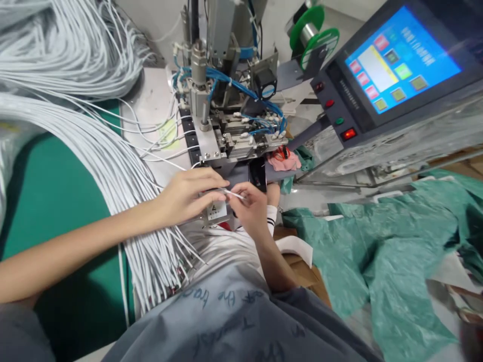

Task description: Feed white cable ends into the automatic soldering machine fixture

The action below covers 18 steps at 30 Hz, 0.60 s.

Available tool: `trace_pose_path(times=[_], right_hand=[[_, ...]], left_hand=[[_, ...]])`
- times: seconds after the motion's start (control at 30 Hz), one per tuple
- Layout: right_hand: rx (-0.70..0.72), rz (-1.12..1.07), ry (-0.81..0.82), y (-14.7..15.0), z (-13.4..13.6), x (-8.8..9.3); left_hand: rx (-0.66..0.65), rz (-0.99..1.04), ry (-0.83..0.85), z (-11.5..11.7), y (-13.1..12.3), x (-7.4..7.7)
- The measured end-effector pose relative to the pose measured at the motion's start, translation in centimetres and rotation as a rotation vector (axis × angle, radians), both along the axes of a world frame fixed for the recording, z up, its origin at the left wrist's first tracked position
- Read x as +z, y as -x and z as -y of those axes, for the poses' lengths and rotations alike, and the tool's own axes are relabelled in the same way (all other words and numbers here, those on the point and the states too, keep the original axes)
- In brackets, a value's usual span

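Both of my hands meet in front of the machine (211,136), at its lower edge. A thin white cable end (237,195) runs between their fingertips. My left hand (190,196) has its thumb and fingers closed around the cable from the left. On the right, my right hand (249,203) pinches the cable's end between thumb and fingers. Just below the fingers is a white label (217,210) on the machine. Several white cables (158,136) lead from the left into the machine's row of slots.
A large bundle of white cables (101,171) lies over the green surface (64,186) at left. A control screen (402,60) stands at upper right, beside a green spool (311,32). Green sheeting (407,251) covers the lower right.
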State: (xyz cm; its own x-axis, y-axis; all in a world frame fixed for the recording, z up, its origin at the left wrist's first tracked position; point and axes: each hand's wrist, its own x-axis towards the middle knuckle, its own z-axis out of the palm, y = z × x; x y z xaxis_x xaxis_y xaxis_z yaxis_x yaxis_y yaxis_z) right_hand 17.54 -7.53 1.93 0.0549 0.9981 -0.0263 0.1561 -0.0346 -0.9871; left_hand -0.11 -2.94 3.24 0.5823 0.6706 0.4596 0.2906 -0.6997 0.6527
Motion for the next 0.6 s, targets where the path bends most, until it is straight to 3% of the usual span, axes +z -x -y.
trace_pose_path(times=[0.13,0.3,0.47,0.6], right_hand=[[-0.004,-0.248,0.052,0.3,-1.2,0.1],[-0.112,-0.337,-0.045,1.5,-0.5,-0.7],[-0.178,-0.288,-0.180,1.8,-0.5,-1.4],[-0.160,-0.089,-0.227,2.0,-0.7,-1.4]], left_hand=[[-0.019,0.061,0.028,-0.5,-0.8,-1.2],[-0.075,0.069,0.052,-0.9,-0.9,-1.4],[-0.077,0.055,0.114,-0.7,-0.9,-1.2],[-0.093,0.081,0.166,-0.7,-1.0,-1.7]])
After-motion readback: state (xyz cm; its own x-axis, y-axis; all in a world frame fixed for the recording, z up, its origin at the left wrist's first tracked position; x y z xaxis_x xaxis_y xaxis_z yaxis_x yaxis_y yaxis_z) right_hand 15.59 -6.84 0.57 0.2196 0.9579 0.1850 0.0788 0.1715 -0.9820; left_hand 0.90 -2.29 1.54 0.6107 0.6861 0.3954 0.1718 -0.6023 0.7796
